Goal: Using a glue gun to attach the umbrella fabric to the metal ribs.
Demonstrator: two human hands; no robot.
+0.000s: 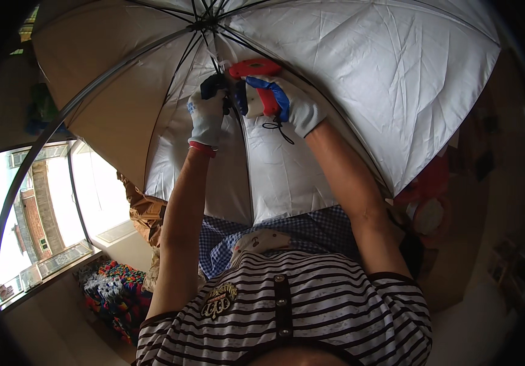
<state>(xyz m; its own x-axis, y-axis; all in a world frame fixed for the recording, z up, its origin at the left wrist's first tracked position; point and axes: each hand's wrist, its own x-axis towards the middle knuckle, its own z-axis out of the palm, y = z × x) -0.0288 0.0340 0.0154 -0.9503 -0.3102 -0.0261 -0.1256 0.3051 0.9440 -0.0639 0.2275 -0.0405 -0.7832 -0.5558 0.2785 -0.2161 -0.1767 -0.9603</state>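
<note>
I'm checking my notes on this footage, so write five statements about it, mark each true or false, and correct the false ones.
1. The silver-grey fabric umbrella canopy is spread open. True.
2. Both hands are bare. False: both wear pale fabric gloves.
3. The right hand grips a red plastic hand-held tool. True.
4. The bright glass window is on the person's right. False: the window is on the left.
5. A blue-and-white checked cloth shows between the canopy and the black-and-white striped shirt. True.
</note>
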